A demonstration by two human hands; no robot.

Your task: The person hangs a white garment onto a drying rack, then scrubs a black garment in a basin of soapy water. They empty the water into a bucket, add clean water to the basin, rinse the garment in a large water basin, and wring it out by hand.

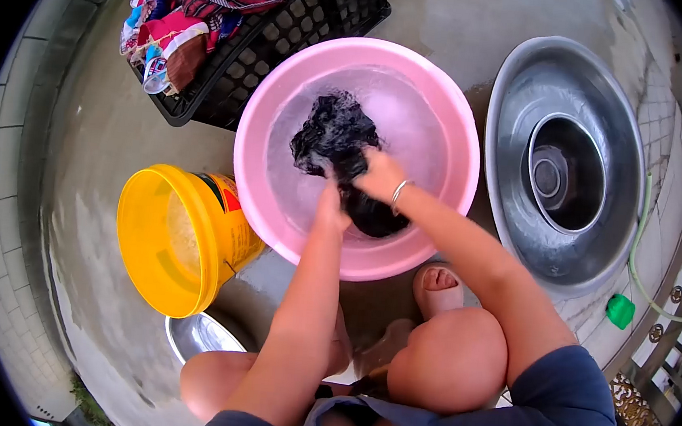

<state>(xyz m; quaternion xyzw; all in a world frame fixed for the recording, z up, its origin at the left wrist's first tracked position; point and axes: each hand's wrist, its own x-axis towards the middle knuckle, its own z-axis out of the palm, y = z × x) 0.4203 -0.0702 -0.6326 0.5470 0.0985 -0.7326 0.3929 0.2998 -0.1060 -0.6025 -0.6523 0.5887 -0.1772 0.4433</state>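
Two hands meet at one dark cloth (335, 135); the right hand (381, 176), with a bracelet (398, 195) at its wrist, has its fingers bent closed around a bunch of the cloth; the left hand (334, 203) is just beside it, close against the cloth, but its fingers are blurred, so I cannot tell how far they are open or whether they hold anything. The cloth lies in the water (413, 126) of the pink tub (461, 154), spread beyond the hands and also bunched below the right one.

From where I stand, I judge that some things could go wrong; wet cloth is slippery, so a weak left grip could let it slide away; a quick pull could send water over the rim; the bracelet could catch a thread, because it sits so near to the fabric.

Around the tub there is more; the yellow bucket (221, 239) stands close at the left, and an elbow swung wide might knock it; the crate (252, 75) with clothes (204, 14) is behind; at the right is a metal basin (523, 75) with a pot (567, 176) inside.
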